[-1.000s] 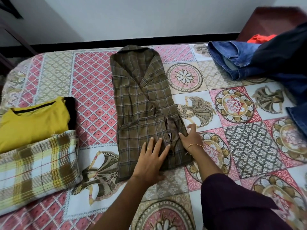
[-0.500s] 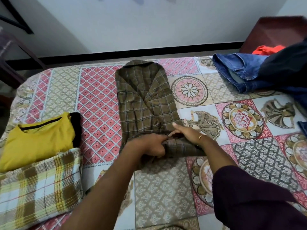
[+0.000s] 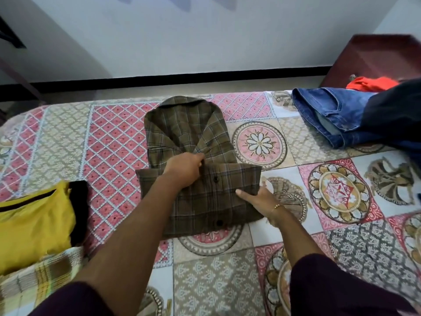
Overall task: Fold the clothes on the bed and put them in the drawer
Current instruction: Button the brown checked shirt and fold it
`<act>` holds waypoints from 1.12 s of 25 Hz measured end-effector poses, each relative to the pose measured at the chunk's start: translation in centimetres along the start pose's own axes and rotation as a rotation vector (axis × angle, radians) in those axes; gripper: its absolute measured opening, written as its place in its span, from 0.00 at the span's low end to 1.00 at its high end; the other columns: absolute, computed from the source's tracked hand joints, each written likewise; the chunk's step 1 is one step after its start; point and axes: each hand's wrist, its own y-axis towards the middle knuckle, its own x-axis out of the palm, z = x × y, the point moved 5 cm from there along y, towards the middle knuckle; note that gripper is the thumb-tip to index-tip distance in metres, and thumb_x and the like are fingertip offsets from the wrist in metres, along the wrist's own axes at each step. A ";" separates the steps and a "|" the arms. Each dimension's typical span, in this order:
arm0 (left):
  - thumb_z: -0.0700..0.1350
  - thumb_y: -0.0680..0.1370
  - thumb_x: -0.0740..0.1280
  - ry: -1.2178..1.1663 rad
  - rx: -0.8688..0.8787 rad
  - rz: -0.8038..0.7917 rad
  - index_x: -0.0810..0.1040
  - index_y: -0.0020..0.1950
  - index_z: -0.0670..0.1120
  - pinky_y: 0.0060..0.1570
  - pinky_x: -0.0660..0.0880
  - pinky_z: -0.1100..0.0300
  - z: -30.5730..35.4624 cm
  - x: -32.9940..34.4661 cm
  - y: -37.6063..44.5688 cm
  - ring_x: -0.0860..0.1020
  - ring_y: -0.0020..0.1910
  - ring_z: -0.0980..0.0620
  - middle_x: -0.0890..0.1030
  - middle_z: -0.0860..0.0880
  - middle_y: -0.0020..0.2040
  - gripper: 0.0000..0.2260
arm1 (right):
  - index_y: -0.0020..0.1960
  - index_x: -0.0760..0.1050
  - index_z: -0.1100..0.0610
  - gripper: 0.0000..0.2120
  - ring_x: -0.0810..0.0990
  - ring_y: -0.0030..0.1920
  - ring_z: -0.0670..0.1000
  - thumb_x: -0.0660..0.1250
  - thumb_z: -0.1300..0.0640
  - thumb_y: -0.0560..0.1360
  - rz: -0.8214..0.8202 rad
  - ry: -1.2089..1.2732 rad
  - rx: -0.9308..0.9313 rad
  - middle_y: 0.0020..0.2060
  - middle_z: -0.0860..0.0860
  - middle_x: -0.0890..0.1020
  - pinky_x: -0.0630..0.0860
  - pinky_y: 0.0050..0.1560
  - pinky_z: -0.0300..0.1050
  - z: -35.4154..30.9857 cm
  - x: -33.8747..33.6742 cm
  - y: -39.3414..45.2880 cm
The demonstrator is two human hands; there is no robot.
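item: brown plaid shirt (image 3: pixel 198 179) on bed (image 3: pixel 114 142); hem now doubled up toward collar since a second ago; left hand (image 3: pixel 185 171) and right hand (image 3: pixel 257 201) both grip the fold; nearly drawer-ready.

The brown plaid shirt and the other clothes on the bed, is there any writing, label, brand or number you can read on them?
No text can be read anywhere in the head view.
brown plaid shirt: two dark buttons, no label showing.
blue jeans: no tag or patch visible.
yellow garment: plain, no print.
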 end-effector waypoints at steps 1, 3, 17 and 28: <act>0.44 0.81 0.57 0.034 -0.004 0.074 0.69 0.66 0.49 0.53 0.72 0.50 -0.1 0.1 0.2 0.76 0.56 0.43 0.78 0.43 0.59 0.14 | 0.60 0.74 0.64 0.34 0.78 0.55 0.61 0.68 0.36 0.69 0.075 -0.021 -0.011 0.56 0.63 0.79 0.73 0.60 0.60 -0.2 0.1 0.6; 0.47 0.80 0.59 -0.017 -0.127 0.325 0.70 0.65 0.47 0.60 0.66 0.48 -1.2 0.2 -0.3 0.72 0.61 0.43 0.77 0.44 0.61 0.14 | 0.44 0.74 0.65 0.21 0.77 0.46 0.59 0.62 0.45 0.77 0.218 -0.093 -0.045 0.41 0.62 0.79 0.74 0.49 0.52 -0.4 0.2 1.5; 0.59 0.76 0.63 -1.020 -0.924 0.404 0.61 0.72 0.41 0.63 0.67 0.44 -4.7 10.9 -10.4 0.69 0.64 0.35 0.70 0.38 0.67 0.32 | 0.61 0.66 0.65 0.25 0.74 0.58 0.64 0.64 0.46 0.76 0.526 -0.253 0.127 0.59 0.63 0.74 0.72 0.57 0.57 -0.6 2.1 1.0; 0.41 0.79 0.59 -1.949 -0.803 0.078 0.73 0.43 0.41 0.17 0.67 0.69 -5.4 8.2 -15.3 0.72 0.20 0.55 0.75 0.48 0.25 0.07 | 0.70 0.62 0.41 0.28 0.76 0.37 0.52 0.59 0.66 0.78 -0.111 0.228 0.099 0.57 0.60 0.78 0.74 0.30 0.38 -3.2 -1.6 -6.5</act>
